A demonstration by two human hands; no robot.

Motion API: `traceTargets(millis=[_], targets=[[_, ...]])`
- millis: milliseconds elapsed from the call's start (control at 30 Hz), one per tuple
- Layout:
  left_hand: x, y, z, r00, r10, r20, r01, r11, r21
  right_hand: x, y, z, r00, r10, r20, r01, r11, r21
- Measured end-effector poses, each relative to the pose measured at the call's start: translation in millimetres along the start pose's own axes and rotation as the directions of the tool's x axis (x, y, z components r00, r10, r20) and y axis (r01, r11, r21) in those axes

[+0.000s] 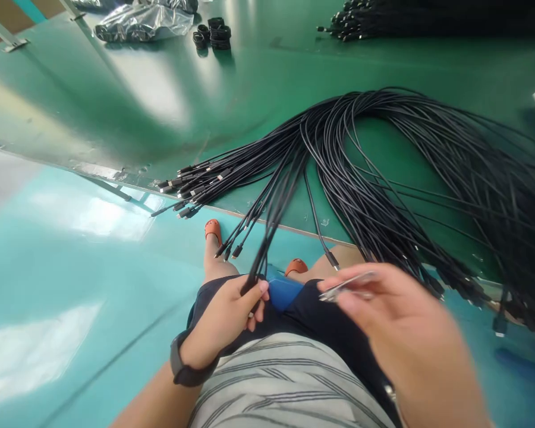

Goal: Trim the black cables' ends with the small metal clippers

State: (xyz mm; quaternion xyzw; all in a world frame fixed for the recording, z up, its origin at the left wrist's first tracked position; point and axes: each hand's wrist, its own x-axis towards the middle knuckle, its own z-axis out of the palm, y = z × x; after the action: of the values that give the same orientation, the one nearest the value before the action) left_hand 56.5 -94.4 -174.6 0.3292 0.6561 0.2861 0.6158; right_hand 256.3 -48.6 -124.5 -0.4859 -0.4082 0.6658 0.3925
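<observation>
Down by my lap, my left hand (241, 306) is closed round a few black cables (267, 244), whose ends are mostly hidden in my fingers. They come from a large bunch of black cables (339, 113) draped over the table. To the right, my right hand (396, 315) pinches a small silver metal tool (345, 288) with two narrow arms between thumb and fingers. Motion blurs it, so its exact kind is unclear. Several loose cable ends with plugs (236, 251) hang past the table edge just above my left hand. Another cable plug (332, 259) dangles near the tool.
The green table (249, 77) spans the view. At its back are a clear plastic bag (145, 24) with dark contents, small coiled black cables (218, 34) and another cable pile (405, 21). Cable plugs (182, 193) lie at the front edge. Blue seat material (283, 291) shows between my legs.
</observation>
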Motion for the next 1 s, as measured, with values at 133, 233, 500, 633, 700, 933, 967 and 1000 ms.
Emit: traceTargets(millis=[133,233,500,633,700,933,967,1000], targets=[[-13.3,19.7,3.2,1.000,0.020,0.022,-0.016,0.986,-0.166,22.2,8.3,21.0,0.955,0.113,0.275,-0.144,0.985,0.096],[-19.3,33.3,9.0,0.992,0.049,0.116,-0.017,0.965,-0.260,33.1,5.5,23.2,0.926,0.106,0.363,-0.184,0.965,0.188],[-23.4,37.6,15.1,0.931,0.181,0.317,-0.042,0.915,-0.401,35.3,-16.8,13.8,0.938,0.125,0.324,-0.186,0.969,0.165],[-24.5,39.3,20.7,0.963,0.178,0.203,-0.080,0.907,-0.413,28.2,-6.7,10.6,0.971,0.082,0.225,-0.134,0.964,0.228],[-24.7,41.4,23.6,0.969,0.174,0.173,-0.085,0.899,-0.430,22.8,-0.1,10.1,0.981,0.076,0.179,-0.123,0.956,0.266],[-23.0,44.8,29.5,0.977,0.157,0.143,-0.079,0.894,-0.441,7.2,7.5,11.2,0.982,0.064,0.179,-0.124,0.929,0.348],[-22.7,44.7,30.0,0.977,0.158,0.140,-0.080,0.892,-0.445,7.0,6.9,12.1,0.979,0.060,0.196,-0.129,0.923,0.362],[-22.3,44.4,30.3,0.977,0.159,0.139,-0.080,0.889,-0.450,7.2,6.3,13.0,0.976,0.058,0.209,-0.134,0.919,0.372]])
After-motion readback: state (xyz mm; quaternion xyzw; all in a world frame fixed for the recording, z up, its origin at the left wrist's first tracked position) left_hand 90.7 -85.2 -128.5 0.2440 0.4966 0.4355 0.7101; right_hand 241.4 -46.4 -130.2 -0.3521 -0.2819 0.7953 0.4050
